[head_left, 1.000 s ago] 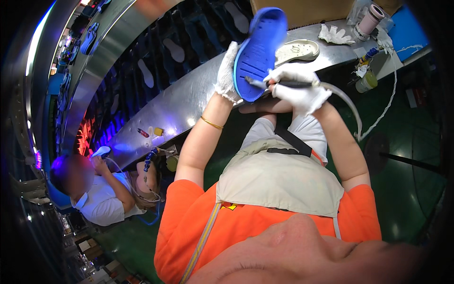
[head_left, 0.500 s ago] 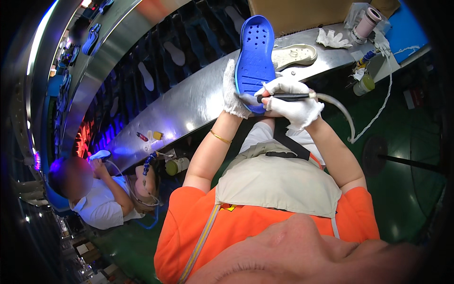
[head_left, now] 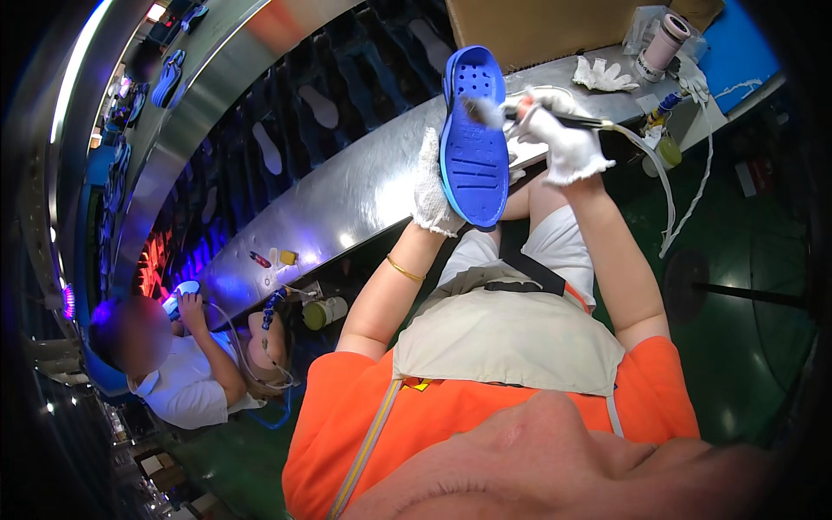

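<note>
My gloved left hand point(head_left: 431, 192) grips a blue shoe sole point(head_left: 477, 169) along its left edge, with the small-holed end pointing away from me. In my gloved right hand point(head_left: 563, 147) is a dark-handled brush point(head_left: 487, 113), its bristles blurred against the upper part of the sole. A pale hose point(head_left: 667, 195) runs from the handle's end and hangs down at the right. Behind my right hand, a cream sole point(head_left: 565, 95) on the metal ledge is mostly hidden.
The curved metal ledge point(head_left: 347, 208) borders a dark conveyor with several insoles point(head_left: 318, 107). Beyond the ledge stands a cardboard box point(head_left: 537, 30); a white glove point(head_left: 604, 75) and pink bottle point(head_left: 665, 48) lie right. At left a co-worker point(head_left: 195, 373) holds a sole. A tub point(head_left: 325, 312) hangs below.
The brush has moved from the near end of the sole up toward its holed end, my right hand going along. The sole has shifted slightly nearer and right in my left hand's grip.
</note>
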The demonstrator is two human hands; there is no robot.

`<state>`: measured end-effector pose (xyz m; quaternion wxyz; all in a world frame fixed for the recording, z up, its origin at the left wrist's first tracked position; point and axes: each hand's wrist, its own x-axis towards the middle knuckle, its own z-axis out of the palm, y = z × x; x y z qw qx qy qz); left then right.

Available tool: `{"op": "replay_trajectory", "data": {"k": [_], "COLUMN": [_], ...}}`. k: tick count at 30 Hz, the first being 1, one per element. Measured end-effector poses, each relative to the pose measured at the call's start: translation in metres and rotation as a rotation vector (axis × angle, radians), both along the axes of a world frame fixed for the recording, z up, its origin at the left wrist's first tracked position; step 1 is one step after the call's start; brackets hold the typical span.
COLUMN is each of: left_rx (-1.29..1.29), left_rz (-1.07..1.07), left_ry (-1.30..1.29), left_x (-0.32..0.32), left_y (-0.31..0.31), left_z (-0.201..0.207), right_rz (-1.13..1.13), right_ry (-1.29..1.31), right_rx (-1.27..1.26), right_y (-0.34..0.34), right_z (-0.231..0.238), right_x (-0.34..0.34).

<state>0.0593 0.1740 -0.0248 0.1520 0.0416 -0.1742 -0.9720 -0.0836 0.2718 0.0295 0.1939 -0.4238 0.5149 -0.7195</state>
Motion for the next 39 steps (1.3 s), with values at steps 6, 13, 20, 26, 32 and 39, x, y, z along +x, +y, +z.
{"op": "replay_trajectory", "data": {"k": [6, 13, 20, 26, 32, 39], "left_rx": [-0.031, -0.069, -0.191, -0.06, -0.192, 0.081], "left_rz": [-0.035, 0.034, 0.16, 0.007, 0.286, 0.04], "left_ry": [0.081, -0.015, -0.103, 0.078, -0.103, 0.082], "left_x": [0.002, 0.007, 0.007, 0.014, 0.002, 0.021], "left_y": [0.005, -0.009, -0.017, -0.01, -0.019, -0.012], "left_z": [0.006, 0.013, 0.01, 0.013, -0.017, 0.004], "right_rz": [-0.056, 0.111, 0.358, 0.057, 0.194, 0.141], "right_ry": [0.006, 0.485, 1.06, 0.793, 0.816, 0.271], "right_rx": [0.051, 0.111, 0.148, 0.028, -0.093, 0.066], "right_y": [-0.019, 0.007, 0.026, 0.016, 0.02, 0.023], "right_z": [-0.008, 0.012, 0.036, 0.044, 0.011, 0.011], "right_x": [-0.011, -0.003, -0.001, 0.013, 0.047, 0.018]}}
